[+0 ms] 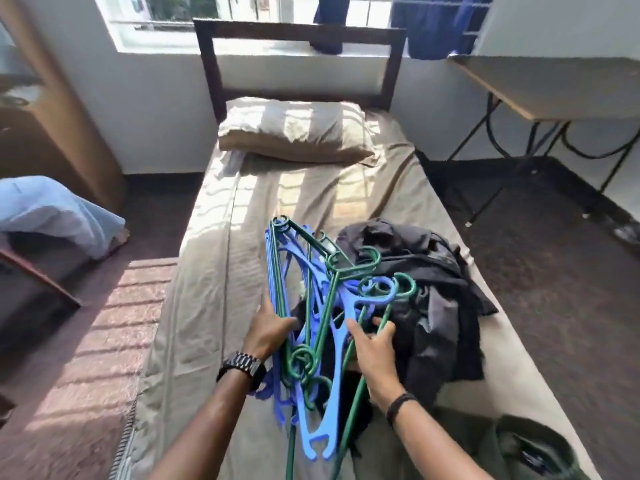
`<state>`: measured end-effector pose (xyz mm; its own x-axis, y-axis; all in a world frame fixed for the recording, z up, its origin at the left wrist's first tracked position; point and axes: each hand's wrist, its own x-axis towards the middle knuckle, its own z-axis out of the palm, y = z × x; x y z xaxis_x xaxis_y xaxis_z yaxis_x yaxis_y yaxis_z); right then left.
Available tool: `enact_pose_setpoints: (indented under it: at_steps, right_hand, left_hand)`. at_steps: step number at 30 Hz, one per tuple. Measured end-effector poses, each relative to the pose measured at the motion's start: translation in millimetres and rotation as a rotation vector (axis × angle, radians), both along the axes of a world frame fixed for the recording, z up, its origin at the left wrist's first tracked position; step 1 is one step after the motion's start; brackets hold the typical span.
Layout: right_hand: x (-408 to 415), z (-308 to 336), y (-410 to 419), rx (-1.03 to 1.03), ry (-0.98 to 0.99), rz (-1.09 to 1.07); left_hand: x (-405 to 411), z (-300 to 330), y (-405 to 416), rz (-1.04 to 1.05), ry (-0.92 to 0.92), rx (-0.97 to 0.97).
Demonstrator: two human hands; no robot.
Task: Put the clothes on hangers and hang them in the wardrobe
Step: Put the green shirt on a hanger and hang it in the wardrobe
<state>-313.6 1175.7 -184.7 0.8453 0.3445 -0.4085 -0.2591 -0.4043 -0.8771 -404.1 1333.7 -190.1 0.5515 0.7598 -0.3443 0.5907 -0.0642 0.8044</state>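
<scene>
A tangled bundle of thin plastic hangers [311, 306], blue and green with curled hooks, lies on the wrinkled tan sheet of the bed [221, 271]. The left hand [272, 329] grips the bundle's edge at 9 o'clock, fingers curled round the rods. The right hand [372, 344] closes on a green rod at 3 o'clock. Crumpled dark clothes [426, 289] sit heaped beside and under the hangers, toward 2 o'clock.
</scene>
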Motion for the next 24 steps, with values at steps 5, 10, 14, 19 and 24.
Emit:
enact_pose_setpoints:
  at_steps: [5,10,14,19,24]
  right_hand:
    - [44.0,-35.5,87.9,0.086,-0.045,0.112]
    - [55.4,-72.6,138.9,-0.085,-0.007,0.395]
    - [49.1,-110.8,136.9,-0.365,-0.213,0.636]
    - [35.7,-115.3,131.0,-0.395,-0.356,0.652]
    - [15.3,-100.6,107.9,-0.261,-0.447,0.539]
  left_hand:
    - [24.9,-19.2,98.2,-0.075,-0.013,0.055]
    - [35.5,-88.7,135.5,-0.259,0.2,0.035]
    - [25.5,-154.5,101.2,-0.229,0.426,0.064]
    - [8.3,-172.1,103.5,-0.115,0.351,0.181]
    - [-0.5,-166.3,109.4,-0.158,0.387,0.181]
